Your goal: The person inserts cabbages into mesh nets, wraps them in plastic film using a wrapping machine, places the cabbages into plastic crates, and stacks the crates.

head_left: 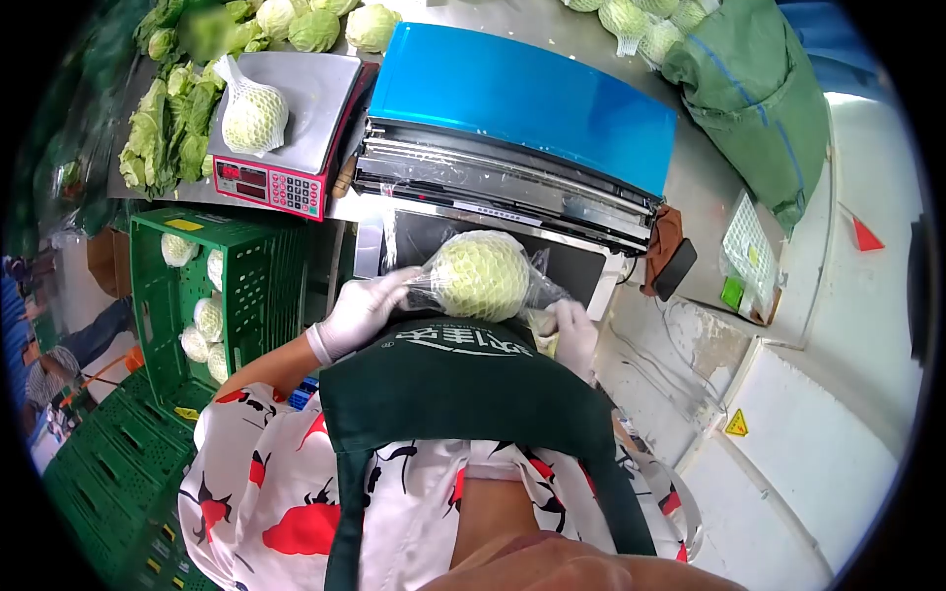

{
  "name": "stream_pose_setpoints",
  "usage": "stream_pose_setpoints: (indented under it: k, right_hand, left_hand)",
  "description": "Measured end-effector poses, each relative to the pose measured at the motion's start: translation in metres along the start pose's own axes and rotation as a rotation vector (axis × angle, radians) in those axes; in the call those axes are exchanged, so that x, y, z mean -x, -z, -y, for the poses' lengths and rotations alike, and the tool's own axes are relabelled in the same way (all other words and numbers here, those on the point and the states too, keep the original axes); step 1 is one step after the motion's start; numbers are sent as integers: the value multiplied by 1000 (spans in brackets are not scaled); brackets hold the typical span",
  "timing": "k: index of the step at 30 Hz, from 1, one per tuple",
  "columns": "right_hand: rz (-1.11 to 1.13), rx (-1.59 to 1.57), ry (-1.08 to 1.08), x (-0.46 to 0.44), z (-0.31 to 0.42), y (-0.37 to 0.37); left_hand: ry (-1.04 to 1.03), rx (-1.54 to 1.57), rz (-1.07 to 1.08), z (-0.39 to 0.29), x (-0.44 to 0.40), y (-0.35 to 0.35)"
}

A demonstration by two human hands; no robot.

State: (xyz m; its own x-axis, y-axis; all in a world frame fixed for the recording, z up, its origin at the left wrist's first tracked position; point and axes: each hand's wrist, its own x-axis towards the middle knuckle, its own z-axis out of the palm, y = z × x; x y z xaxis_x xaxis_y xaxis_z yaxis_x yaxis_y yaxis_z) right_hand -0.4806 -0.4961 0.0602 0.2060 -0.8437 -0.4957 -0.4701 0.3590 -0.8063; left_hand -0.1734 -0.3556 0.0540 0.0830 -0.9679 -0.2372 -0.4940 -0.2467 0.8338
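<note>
A round cabbage in a white foam net, with clear plastic film around it, is held in front of my apron. My left hand, in a white glove, is closed on the film at the cabbage's left side. On the other side my gloved right hand grips the gathered film, its fingers partly hidden. Just beyond the cabbage is a film wrapping machine with a blue cover and metal rollers. Its dark flat plate lies partly behind the cabbage.
Left of the wrapper stands a red scale bearing another netted cabbage. Below it, a green crate holds several netted cabbages. Loose leaves and cabbages line the back. A green sack and phone-like dark object are at right.
</note>
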Motion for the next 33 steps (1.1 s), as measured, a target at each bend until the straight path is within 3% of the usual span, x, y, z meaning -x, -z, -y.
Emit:
stream_pose_setpoints:
  k: [1,2,4,5,6,7,8,9,10,11,12,14,16,18,19,20,21,22,24,26,27,28,29,30,32,33]
  right_hand:
    - [-60,-247,-24,-4,-14,-4]
    - [-21,-281,-90,-4,-20,-1]
    - [59,-352,-225,-2,-32,11]
    - [9,-187,-330,-2,-50,5]
    - [97,-181,-441,-5,-69,1]
    - [189,-172,-549,-10,-90,-2]
    - [284,-161,-656,-16,-116,-9]
    - [372,333,-231,-22,-160,-22]
    - [382,516,-24,-28,-179,-40]
    - [381,537,45,-36,-187,-64]
    - [402,450,38,-39,-186,-78]
    - [477,226,-14,-45,-167,-91]
    - [582,65,9,-46,-132,-86]
    - [700,-26,62,-45,-91,-73]
    - [757,-52,96,-45,-70,-67]
    - [813,-72,130,-47,-52,-64]
    - [868,-74,179,-51,-32,-63]
    - [907,-66,235,-56,-16,-64]
    - [918,-46,355,-68,11,-71]
    - [760,1,483,-83,31,-83]
    - [424,82,585,-89,28,-83]
    - [75,176,619,-78,53,-92]
    - [-39,-94,434,-60,78,-100]
    - [-77,-157,528,-48,95,-109]
    - [-61,-81,645,-43,112,-121]
    - [-1,-106,643,-53,111,-121]
  left_hand:
    - [31,88,-119,-6,2,0]
    - [206,286,-122,-12,5,5]
    - [344,544,-163,-10,8,8]
    - [458,652,-68,9,12,-1]
    - [571,760,26,35,17,-17]
    - [675,661,228,47,14,-30]
    - [618,657,330,90,24,-70]
    - [461,335,403,93,14,-92]
    - [311,324,334,88,2,-104]
    - [304,313,349,78,-11,-113]
    - [191,286,324,52,-21,-108]
    - [-160,-172,288,65,-26,-113]
    - [-452,-190,144,64,-38,-94]
    - [-597,-482,48,33,-51,-58]
    - [-531,-324,-17,13,-62,-43]
    - [-509,-101,-225,0,-69,-33]
    - [-295,471,-365,-20,-76,-30]
    - [-118,581,-361,-41,-81,-11]
    - [-37,1157,-312,-65,-89,-8]
    - [-75,1010,-493,-56,-93,-15]
    - [-267,687,-466,-30,-89,-28]
    - [-164,1012,-118,-25,-77,-19]
    - [47,1272,189,-21,-64,-9]
    - [393,1737,444,-18,-49,-10]
    - [345,1944,391,14,-35,-17]
    - [230,1962,257,30,-25,-13]
